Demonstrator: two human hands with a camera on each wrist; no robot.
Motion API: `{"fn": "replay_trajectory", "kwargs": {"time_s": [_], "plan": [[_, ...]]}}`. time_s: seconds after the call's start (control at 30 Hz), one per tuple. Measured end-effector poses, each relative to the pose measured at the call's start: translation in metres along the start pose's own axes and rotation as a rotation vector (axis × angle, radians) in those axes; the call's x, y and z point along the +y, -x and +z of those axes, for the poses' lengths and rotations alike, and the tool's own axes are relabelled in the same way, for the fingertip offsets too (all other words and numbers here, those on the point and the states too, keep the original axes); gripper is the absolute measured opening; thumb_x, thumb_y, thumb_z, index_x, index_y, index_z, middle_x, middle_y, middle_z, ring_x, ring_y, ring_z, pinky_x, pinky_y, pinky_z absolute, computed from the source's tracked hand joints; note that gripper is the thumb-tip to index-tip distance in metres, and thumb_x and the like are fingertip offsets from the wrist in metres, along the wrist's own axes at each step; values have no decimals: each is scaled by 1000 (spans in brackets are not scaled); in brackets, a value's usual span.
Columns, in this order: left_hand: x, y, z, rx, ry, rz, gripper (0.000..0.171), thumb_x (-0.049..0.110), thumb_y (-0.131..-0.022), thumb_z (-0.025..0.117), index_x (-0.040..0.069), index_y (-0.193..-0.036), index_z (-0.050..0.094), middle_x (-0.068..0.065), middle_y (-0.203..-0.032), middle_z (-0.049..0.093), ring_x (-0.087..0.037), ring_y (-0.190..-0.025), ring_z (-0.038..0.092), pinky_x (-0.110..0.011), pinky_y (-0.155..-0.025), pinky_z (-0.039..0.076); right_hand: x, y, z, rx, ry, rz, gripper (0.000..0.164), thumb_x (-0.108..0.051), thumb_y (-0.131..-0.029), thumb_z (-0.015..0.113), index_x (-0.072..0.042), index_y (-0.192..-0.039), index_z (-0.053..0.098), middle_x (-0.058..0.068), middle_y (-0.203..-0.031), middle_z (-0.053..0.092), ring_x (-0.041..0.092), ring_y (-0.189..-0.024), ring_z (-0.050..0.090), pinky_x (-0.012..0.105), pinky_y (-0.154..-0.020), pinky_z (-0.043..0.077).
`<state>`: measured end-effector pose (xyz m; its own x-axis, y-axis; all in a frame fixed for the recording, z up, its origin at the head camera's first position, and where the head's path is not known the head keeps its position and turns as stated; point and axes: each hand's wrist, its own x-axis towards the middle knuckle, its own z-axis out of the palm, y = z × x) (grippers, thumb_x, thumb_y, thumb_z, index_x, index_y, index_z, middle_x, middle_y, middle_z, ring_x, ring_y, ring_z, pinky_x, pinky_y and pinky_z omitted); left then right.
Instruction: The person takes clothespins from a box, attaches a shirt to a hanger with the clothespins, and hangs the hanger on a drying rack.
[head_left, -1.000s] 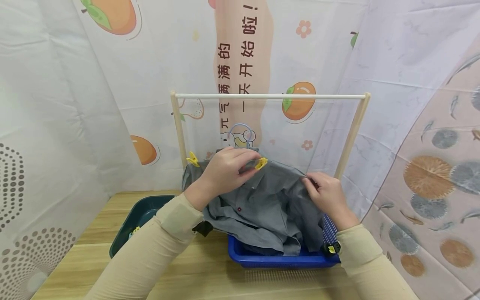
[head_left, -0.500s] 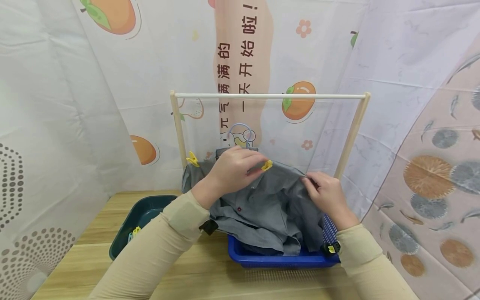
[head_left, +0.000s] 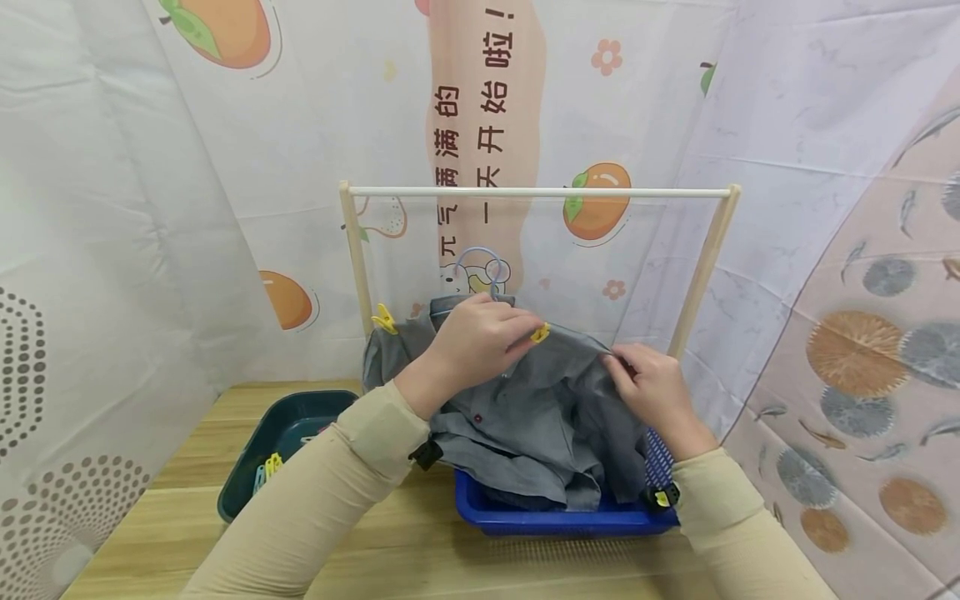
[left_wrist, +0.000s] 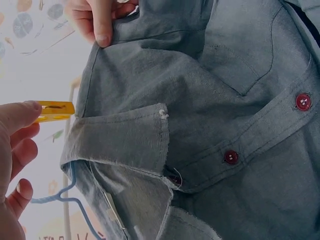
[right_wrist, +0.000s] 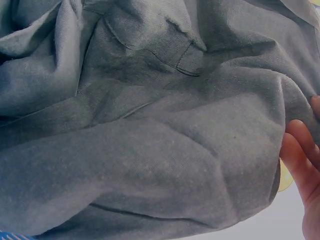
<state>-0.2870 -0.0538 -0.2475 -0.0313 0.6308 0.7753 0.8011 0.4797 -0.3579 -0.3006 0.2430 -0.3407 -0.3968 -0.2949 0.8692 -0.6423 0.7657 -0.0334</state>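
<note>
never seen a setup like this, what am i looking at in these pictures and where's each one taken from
No machine here, just a person's left hand and right hand. The wide pictures come from a camera on the head, looking forward and down; the close ones come from a camera on each wrist. On the table sit a green tray with small clips inside and a blue basket, with a rack standing behind. A grey shirt, with a blue hanger at its collar, droops over the basket. The left hand pinches a yellow clip near the shoulder edge of the shirt, while the right hand grips the shirt further along it. Another yellow clip sits on the other shoulder.
</note>
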Motion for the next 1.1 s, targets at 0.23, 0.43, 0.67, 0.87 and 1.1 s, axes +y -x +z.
{"fn": "replay_trajectory", "kwargs": {"time_s": [0.23,0.43,0.67,0.87,1.1], "plan": [[1,-3,3,-29,-31,19,16,19,-89,81,15,-105,79,6,-99,78,-10,-83,71,-30,-66,47,-1,-1,-1,1,5,-3,3,-8,-89,76,-6,-90,73,11,-84,71,20,-67,62,42,-56,52],[0,-4,2,-62,-66,30,15,18,-90,81,16,-104,80,6,-98,78,-11,-81,71,-30,-63,45,0,-2,-1,8,5,-9,4,-8,-89,76,-5,-91,74,11,-85,72,20,-68,63,42,-57,52],[-1,-7,2,-65,-87,45,11,17,-91,79,16,-102,81,6,-95,78,-11,-80,70,-30,-64,46,-1,-3,-3,14,3,-14,4,-6,-88,76,-5,-90,73,11,-84,71,20,-67,63,42,-56,52],[0,-12,2,-66,-93,49,8,17,-93,77,17,-99,82,7,-93,77,-10,-81,71,-30,-68,50,-2,-3,-4,20,1,-18,4,-6,-88,76,-5,-90,73,11,-85,72,19,-67,63,42,-56,52],[3,-13,5,-110,-112,42,6,20,-93,77,19,-97,81,8,-90,77,-11,-74,68,-31,-64,48,-4,-1,-4,18,4,-13,4,-6,-87,76,-6,-91,73,10,-84,71,21,-67,64,44,-56,52]]}}
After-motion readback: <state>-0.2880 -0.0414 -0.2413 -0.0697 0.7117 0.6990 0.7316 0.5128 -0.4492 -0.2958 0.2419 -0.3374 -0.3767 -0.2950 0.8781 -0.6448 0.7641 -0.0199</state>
